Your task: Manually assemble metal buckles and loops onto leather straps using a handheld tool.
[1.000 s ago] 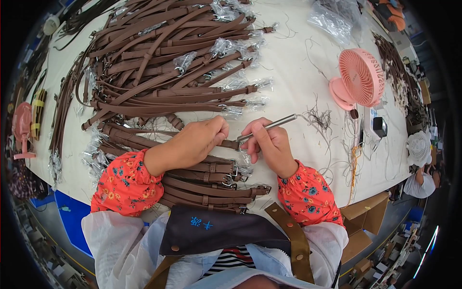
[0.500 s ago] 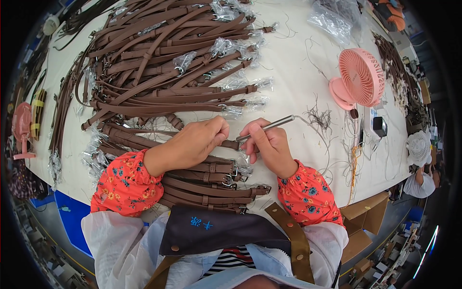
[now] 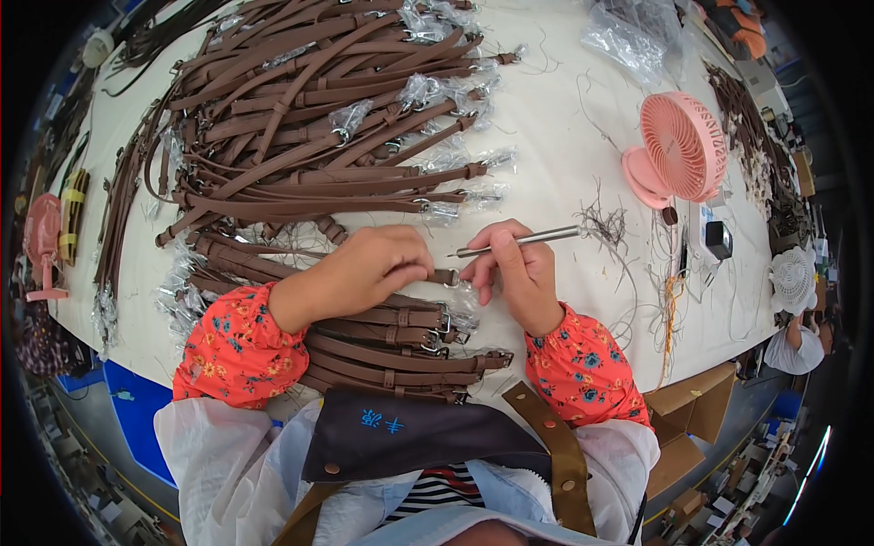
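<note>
My left hand [image 3: 364, 268] is closed, thumb and fingers pinching a brown strap [image 3: 443, 276] near its end, where a metal fitting and a bit of clear plastic show. In my right hand [image 3: 521, 278] is a slim metal pen-like tool [image 3: 553, 235], its thin tip toward the left hand and just above the strap end. My right fingertips are close to the metal fitting; whether they touch it I cannot tell. Below my hands lie more brown straps [image 3: 364, 335] with metal buckles.
A large pile of brown straps [image 3: 300, 100], their ends wrapped in clear plastic, covers the far left. A pink fan [image 3: 683, 146] stands at right, near loose dark threads [image 3: 605, 226]. Clear plastic bags [image 3: 628, 41] lie far back. An open cardboard box [image 3: 692, 414] sits beyond the table edge.
The metal tool has swung to lie flatter, its rear end moving right and slightly down. My left fingers have moved down closer to the strap end.
</note>
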`<action>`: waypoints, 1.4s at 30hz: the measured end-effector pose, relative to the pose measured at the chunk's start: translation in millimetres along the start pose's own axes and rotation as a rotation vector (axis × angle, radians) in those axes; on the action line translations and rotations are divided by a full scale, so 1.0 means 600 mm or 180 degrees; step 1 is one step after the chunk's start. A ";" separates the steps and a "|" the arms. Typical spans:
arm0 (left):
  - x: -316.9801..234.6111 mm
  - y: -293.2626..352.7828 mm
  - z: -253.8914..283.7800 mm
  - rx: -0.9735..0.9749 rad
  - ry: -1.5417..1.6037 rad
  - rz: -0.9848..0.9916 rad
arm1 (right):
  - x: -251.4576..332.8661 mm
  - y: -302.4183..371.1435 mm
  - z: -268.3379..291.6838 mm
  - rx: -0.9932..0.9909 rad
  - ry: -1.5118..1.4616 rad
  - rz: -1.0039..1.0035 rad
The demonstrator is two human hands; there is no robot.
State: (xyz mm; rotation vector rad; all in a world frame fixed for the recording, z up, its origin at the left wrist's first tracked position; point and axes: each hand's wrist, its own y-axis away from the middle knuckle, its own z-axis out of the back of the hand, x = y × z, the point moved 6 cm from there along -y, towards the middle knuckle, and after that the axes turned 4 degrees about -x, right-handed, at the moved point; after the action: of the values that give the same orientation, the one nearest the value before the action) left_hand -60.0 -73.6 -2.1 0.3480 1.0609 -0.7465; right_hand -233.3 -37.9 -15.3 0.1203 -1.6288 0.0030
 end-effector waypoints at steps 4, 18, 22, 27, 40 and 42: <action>-0.007 0.014 -0.024 0.1167 -0.0054 -0.0196 | 0.005 0.002 0.007 -0.0145 -0.0136 0.0454; -0.030 0.006 0.038 -0.0862 -0.2709 -0.1136 | 0.020 0.002 0.011 -0.0224 -0.0114 0.1088; -0.053 0.012 0.018 -0.0875 -0.2377 -0.1427 | 0.018 0.003 0.008 -0.0140 -0.0171 0.1186; -0.017 0.007 -0.007 -0.0267 -0.0987 -0.0645 | 0.014 0.001 0.006 -0.0027 -0.0218 0.1006; -0.009 -0.001 -0.005 -0.0070 -0.0553 -0.0311 | -0.001 -0.006 -0.004 0.0158 -0.0428 0.0382; -0.017 -0.003 -0.007 -0.0050 -0.0748 -0.0429 | 0.000 -0.006 -0.004 0.0082 -0.0433 0.0369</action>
State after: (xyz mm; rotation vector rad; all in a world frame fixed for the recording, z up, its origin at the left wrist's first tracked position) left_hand -66.7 -68.7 5.0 0.1709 0.8732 -0.8764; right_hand -230.7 -41.4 -15.4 0.0465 -1.7700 0.1069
